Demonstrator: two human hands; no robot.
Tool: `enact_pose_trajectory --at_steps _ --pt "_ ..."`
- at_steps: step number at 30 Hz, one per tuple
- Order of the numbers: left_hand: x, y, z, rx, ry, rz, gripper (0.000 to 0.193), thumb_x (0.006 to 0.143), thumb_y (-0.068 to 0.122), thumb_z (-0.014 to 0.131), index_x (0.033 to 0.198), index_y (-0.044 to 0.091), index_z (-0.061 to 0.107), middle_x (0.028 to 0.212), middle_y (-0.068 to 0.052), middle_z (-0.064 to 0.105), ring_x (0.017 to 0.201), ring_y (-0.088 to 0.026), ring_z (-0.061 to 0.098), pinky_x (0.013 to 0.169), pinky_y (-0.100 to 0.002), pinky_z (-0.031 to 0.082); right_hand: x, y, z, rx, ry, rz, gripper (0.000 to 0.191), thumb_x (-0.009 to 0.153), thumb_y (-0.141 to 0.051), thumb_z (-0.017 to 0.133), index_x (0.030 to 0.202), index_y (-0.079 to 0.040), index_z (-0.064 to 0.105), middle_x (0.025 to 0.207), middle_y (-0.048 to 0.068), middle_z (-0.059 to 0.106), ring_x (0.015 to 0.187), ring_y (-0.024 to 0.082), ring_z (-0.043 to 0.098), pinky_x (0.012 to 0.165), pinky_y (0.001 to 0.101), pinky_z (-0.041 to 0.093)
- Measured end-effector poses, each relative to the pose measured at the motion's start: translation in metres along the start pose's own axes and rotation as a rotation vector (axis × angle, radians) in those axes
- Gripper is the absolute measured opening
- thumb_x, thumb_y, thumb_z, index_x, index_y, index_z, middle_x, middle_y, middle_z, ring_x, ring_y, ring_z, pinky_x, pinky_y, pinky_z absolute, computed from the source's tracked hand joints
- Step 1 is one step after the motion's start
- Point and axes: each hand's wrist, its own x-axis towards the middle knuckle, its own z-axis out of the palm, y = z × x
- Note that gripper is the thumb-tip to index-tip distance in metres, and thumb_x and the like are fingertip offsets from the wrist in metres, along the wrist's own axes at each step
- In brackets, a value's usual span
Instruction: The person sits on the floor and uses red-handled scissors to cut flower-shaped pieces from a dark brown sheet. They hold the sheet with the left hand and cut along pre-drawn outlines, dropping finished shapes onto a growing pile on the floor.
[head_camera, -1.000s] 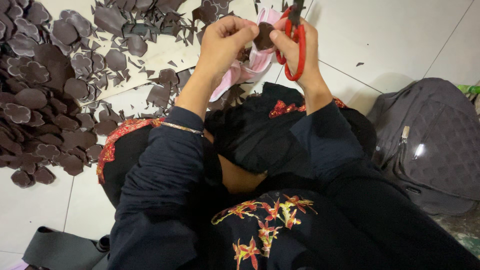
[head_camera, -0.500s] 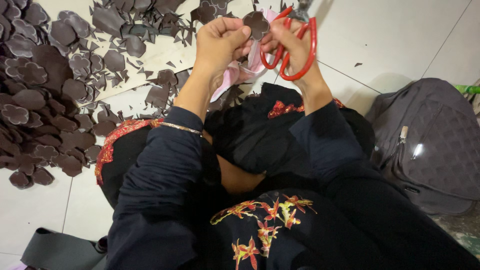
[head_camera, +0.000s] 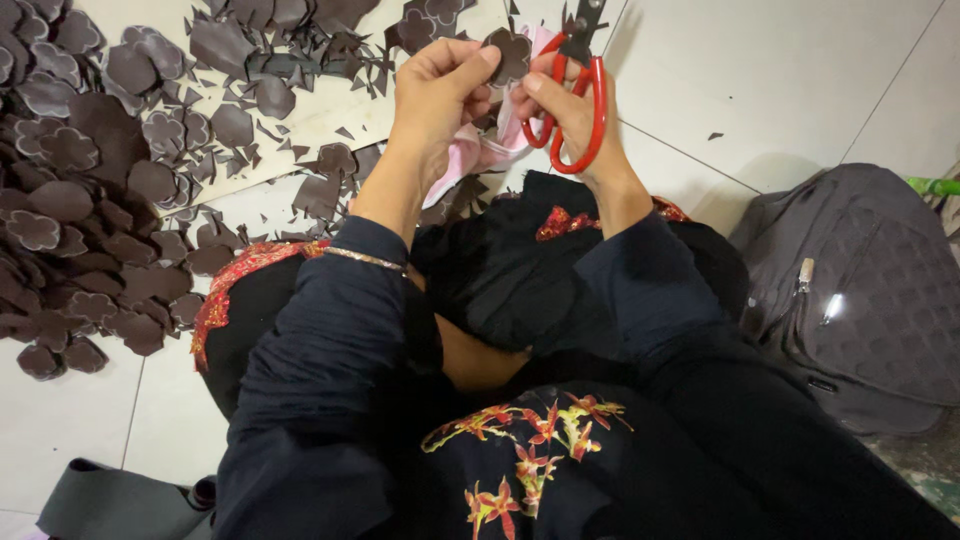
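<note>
Red-handled scissors (head_camera: 572, 95) have tipped upright since a moment ago, gripped in the right hand (head_camera: 575, 120); the left hand (head_camera: 437, 90) pinches a dark flower-shaped cutout (head_camera: 508, 55) above the white tiled floor (head_camera: 760, 80), beside heaped cutouts (head_camera: 70, 200).

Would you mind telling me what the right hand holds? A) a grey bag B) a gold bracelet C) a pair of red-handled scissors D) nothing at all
C: the right hand has its fingers through the red loops of the scissors, beside the dark flower-shaped piece pinched by the left hand.
</note>
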Motion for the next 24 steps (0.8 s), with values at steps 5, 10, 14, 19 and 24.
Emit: enact_pose_trajectory --at_steps 5,10,14,19,24 --pt "-0.002 0.001 -0.002 -0.045 -0.054 -0.087 0.015 0.093 0.015 0.078 0.096 0.001 0.073 0.077 -0.001 0.067 0.066 -0.01 0.062 0.06 -0.024 0.052 -0.004 0.004 0.003 -0.02 -0.01 0.012 0.014 0.1 -0.013 0.068 0.103 -0.001 0.063 0.091 0.011 0.072 0.078 0.017 0.07 0.074 0.0308 0.059" --pt "-0.003 0.006 -0.001 -0.102 0.009 -0.164 0.015 0.091 0.017 0.068 0.096 0.003 0.073 0.076 -0.001 0.07 0.065 -0.012 0.066 0.06 -0.026 0.057 -0.001 0.007 0.002 -0.07 0.013 -0.009 0.012 0.099 -0.011 0.067 0.102 -0.001 0.063 0.089 0.012 0.071 0.075 0.017 0.07 0.07 0.0303 0.058" --pt "-0.001 0.003 -0.004 -0.055 -0.056 -0.108 0.017 0.093 0.017 0.069 0.102 0.002 0.073 0.084 -0.002 0.07 0.067 -0.012 0.064 0.061 -0.026 0.056 0.0 0.01 0.003 -0.027 -0.002 0.006 0.012 0.099 -0.011 0.067 0.102 -0.001 0.063 0.088 0.012 0.071 0.073 0.016 0.069 0.069 0.0302 0.057" --pt "0.003 -0.001 -0.007 0.069 -0.14 0.052 0.015 0.099 0.013 0.068 0.108 0.001 0.072 0.09 -0.007 0.071 0.072 -0.013 0.064 0.063 -0.027 0.054 0.0 0.011 0.004 -0.074 -0.032 -0.023 0.016 0.1 -0.015 0.068 0.107 0.0 0.066 0.091 0.01 0.071 0.077 0.015 0.069 0.071 0.0295 0.057" --pt "0.0 0.02 -0.013 -0.305 -0.108 -0.266 0.016 0.095 0.016 0.05 0.094 0.006 0.062 0.078 -0.004 0.06 0.065 -0.016 0.058 0.056 -0.029 0.051 0.0 0.008 0.001 -0.032 -0.003 -0.011 0.021 0.101 -0.021 0.066 0.104 -0.001 0.068 0.09 0.007 0.07 0.076 0.015 0.067 0.072 0.0288 0.055"
